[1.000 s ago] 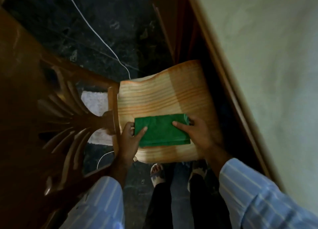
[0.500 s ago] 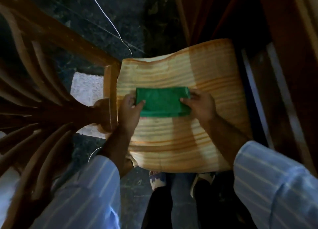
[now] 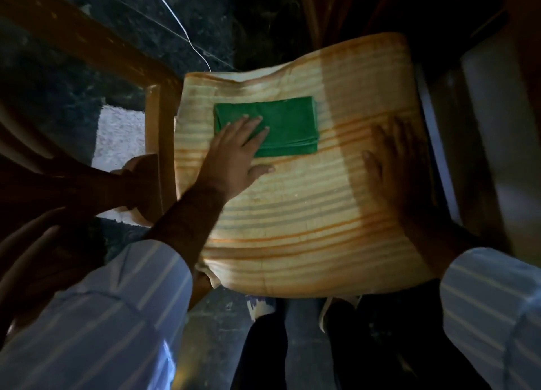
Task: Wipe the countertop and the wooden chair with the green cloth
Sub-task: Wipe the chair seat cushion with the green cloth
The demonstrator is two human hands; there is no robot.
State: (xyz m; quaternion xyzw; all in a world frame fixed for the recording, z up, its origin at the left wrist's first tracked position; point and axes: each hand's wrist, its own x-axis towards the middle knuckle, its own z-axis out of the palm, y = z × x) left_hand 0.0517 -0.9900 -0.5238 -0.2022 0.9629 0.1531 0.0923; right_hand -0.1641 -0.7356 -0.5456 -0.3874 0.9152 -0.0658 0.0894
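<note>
The folded green cloth (image 3: 288, 124) lies flat on the pale striped wooden chair seat (image 3: 292, 219), toward its far left part. My left hand (image 3: 237, 152) rests palm down with its fingers spread over the cloth's near left corner. My right hand (image 3: 395, 167) lies flat on the bare seat near the right edge, apart from the cloth, fingers spread and blurred. The countertop is out of view.
The chair's dark carved back (image 3: 73, 178) and frame rail (image 3: 87, 41) stand at the left. A white cable (image 3: 181, 29) runs over the dark stone floor. A white mat (image 3: 120, 137) lies under the chair. Dark wooden furniture (image 3: 483, 126) borders the right. My feet show below the seat.
The view has closed in on the seat. My right hand has let go of the cloth and moved right onto the bare seat. My left hand now presses flat on the cloth.
</note>
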